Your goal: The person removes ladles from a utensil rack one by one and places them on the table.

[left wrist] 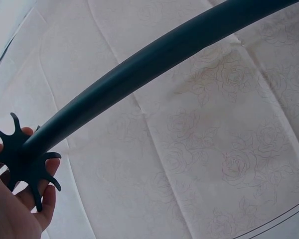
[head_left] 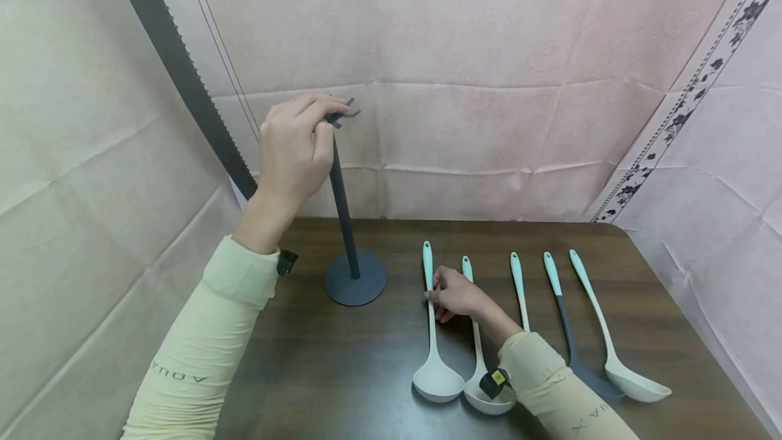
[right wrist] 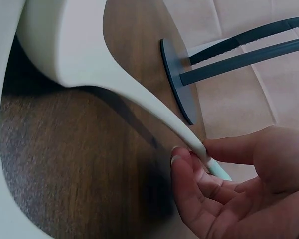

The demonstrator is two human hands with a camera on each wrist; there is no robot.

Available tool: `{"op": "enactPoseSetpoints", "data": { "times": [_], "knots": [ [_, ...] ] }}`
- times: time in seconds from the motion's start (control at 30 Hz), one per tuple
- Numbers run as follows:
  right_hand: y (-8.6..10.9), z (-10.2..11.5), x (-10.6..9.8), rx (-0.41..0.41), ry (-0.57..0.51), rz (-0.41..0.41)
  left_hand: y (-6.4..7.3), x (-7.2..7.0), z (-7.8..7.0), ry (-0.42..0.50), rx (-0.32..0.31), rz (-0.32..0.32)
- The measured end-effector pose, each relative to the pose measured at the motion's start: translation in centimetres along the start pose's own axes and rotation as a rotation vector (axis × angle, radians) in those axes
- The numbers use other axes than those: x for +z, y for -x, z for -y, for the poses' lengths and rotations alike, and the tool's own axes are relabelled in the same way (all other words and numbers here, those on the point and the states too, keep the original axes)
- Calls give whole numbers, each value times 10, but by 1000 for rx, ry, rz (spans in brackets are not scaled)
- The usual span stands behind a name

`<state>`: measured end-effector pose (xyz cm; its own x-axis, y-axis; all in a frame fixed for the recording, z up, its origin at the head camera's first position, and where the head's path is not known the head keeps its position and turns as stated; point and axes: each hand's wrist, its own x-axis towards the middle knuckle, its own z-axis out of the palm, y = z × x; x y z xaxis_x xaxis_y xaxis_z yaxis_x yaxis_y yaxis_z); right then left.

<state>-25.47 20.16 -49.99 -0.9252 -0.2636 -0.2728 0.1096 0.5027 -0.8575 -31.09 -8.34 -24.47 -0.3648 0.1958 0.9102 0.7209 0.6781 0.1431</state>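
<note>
My left hand (head_left: 299, 144) grips the hooked top of a dark grey utensil stand (head_left: 342, 209), which stands upright on its round base. In the left wrist view, fingers curl about the star-shaped ring of hooks (left wrist: 20, 154). Lower down, my right hand (head_left: 457, 297) pinches the handle of the leftmost white ladle (head_left: 437, 379) between thumb and fingers. That ladle has a mint-green handle end, and its bowl faces up near the table. Close beside it lies a second white ladle (head_left: 478, 352), partly covered by my right hand and wrist.
Right of my forearm lie a mint handle (head_left: 516, 277) whose lower part is hidden, a dark grey utensil (head_left: 568, 331) and a white ladle (head_left: 635, 384). All rest on the brown wooden table (head_left: 293, 372). Pale cloth (head_left: 464, 134) hangs behind and at both sides.
</note>
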Motion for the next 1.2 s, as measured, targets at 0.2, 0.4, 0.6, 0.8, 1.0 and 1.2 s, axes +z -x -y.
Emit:
{"op": "enactPoseSetpoints", "data": {
  "times": [0.2,0.4,0.6,0.8,1.0,1.2],
  "knots": [
    [0,-4,1,16,57,-1,0,-1,-2,-5,3,7],
    [0,-6,2,24,83,-16,0,-2,-3,-3,2,8],
    [0,-9,2,13,96,-20,0,-2,-3,-4,0,4],
    [2,-8,3,16,123,-14,1,-1,-3,-1,-3,5],
    [4,-6,4,-21,175,-7,2,-2,-3,-4,1,10],
    [4,-6,6,-28,199,-6,3,-1,-2,-1,6,6]
  ]
}}
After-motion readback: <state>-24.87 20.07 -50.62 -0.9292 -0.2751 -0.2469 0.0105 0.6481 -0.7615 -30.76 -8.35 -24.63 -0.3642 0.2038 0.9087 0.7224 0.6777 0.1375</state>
